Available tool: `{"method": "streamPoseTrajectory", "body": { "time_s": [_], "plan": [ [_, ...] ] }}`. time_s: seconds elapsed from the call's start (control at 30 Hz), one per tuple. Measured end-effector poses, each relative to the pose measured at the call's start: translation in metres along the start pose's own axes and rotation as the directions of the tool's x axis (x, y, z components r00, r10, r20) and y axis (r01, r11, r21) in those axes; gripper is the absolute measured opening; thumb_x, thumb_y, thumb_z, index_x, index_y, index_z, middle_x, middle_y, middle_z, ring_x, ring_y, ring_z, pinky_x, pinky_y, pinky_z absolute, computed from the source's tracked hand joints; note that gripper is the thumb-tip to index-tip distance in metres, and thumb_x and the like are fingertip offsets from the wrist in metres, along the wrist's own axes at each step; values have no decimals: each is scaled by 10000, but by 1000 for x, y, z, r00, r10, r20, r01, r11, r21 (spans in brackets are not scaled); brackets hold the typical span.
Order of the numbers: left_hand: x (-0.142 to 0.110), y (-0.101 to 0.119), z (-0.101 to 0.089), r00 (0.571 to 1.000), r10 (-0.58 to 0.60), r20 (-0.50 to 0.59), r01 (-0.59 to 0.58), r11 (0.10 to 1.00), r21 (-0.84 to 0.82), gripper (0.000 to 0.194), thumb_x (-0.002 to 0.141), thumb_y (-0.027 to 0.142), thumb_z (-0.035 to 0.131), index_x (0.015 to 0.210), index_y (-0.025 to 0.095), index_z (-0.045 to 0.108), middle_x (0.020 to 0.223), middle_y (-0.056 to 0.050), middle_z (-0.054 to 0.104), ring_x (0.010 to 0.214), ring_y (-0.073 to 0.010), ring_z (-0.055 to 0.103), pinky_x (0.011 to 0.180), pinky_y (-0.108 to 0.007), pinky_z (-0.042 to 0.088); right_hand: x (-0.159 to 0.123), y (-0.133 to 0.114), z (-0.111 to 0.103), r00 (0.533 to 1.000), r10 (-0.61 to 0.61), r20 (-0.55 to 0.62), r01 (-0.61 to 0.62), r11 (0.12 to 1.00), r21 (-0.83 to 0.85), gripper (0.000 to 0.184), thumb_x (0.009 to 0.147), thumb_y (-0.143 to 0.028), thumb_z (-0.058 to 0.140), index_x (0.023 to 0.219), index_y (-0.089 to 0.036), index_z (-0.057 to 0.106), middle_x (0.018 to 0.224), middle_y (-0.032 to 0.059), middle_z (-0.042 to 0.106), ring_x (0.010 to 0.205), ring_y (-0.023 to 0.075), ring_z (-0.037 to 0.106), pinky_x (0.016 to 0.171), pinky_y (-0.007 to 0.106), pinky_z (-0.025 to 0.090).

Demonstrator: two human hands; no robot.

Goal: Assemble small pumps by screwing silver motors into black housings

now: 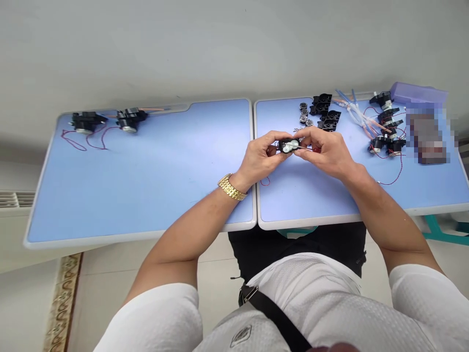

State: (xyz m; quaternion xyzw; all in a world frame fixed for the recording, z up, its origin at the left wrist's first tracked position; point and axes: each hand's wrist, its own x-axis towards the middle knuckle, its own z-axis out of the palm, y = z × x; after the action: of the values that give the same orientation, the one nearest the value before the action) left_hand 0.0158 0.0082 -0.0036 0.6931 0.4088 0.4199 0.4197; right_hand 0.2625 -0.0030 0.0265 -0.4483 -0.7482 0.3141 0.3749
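Observation:
Both my hands meet over the right blue table [304,195]. Between them is a small black motor part with a white metal face [288,145]. My left hand [262,159], with a gold watch on its wrist, pinches the part's left side. From the right, my right hand [326,151] closes its fingers on the same part. A thin red wire [266,182] trails from it onto the table under my left hand.
Black housings [324,111] and small round pieces [304,112] lie behind my hands. Wired motor units [386,129] and loose tubes [361,117] sit at the right, by a purple box [417,92]. Two finished units [106,121] rest on the left blue table [146,171].

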Motion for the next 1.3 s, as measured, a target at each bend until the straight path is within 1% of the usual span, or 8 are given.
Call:
{"method": "streamPoseTrajectory", "body": {
  "time_s": [0.1,0.3,0.5,0.6,0.7,0.83,1.07,1.3],
  "plan": [
    [0,3,-1,1000,0,10,0,1000,-14,405,938,484,934,1267,251,898,1150,-75,874,584,-68,421,548,-275,379,0,0,-1,1000,-3,-1,3,1000,6,298,946,-405,870,1205,-259,851,912,-34,810,672,134,502,753,341,458],
    [2,7,-2,999,-27,43,30,998,-57,422,926,451,941,1281,226,910,1095,-75,864,618,-79,449,576,-274,420,0,0,-4,1000,-4,-13,5,999,34,392,1000,-601,886,1167,-248,852,892,-25,791,671,128,509,722,346,435],
    [5,7,-5,983,-109,147,133,977,-166,576,838,544,1037,1300,239,879,1095,-66,835,628,-79,536,555,-246,450,0,-6,-3,999,27,-22,-26,998,53,584,995,-820,854,1090,-244,835,869,-16,790,650,125,497,683,349,418],
    [5,8,-7,968,-158,192,200,955,-221,684,817,638,1058,1341,245,863,1080,-58,809,568,-58,481,486,-247,400,0,-7,-3,999,27,-35,-25,997,74,643,974,-876,847,1070,-241,833,847,-20,775,642,120,490,662,346,411],
    [4,9,-11,952,-199,232,261,924,-278,730,856,703,1017,1410,257,849,907,-16,744,491,-55,407,448,-279,353,0,-6,-3,999,17,-47,-13,996,92,642,973,-877,851,1087,-245,833,830,-30,755,633,116,468,641,342,400],
    [4,13,-16,917,-226,329,346,861,-372,671,925,648,923,1462,253,847,529,99,396,413,-87,286,457,-307,313,-1,-7,-3,998,12,-58,-7,996,91,586,999,-831,857,1107,-256,826,831,-29,750,637,122,457,641,347,403],
    [5,20,-14,907,-244,343,382,820,-426,582,873,567,954,1359,255,882,509,113,320,445,-78,225,473,-294,251,-2,-8,-2,998,10,-67,-3,995,100,522,1017,-766,867,1112,-254,831,850,-21,775,637,126,475,645,354,417],
    [4,15,-14,907,-254,336,383,830,-406,618,892,623,942,1383,253,882,517,107,315,450,-89,232,486,-312,260,-2,-9,-2,999,3,-53,1,997,81,517,1021,-766,859,1105,-257,823,863,-14,782,659,136,507,675,356,442]
  ]
}}
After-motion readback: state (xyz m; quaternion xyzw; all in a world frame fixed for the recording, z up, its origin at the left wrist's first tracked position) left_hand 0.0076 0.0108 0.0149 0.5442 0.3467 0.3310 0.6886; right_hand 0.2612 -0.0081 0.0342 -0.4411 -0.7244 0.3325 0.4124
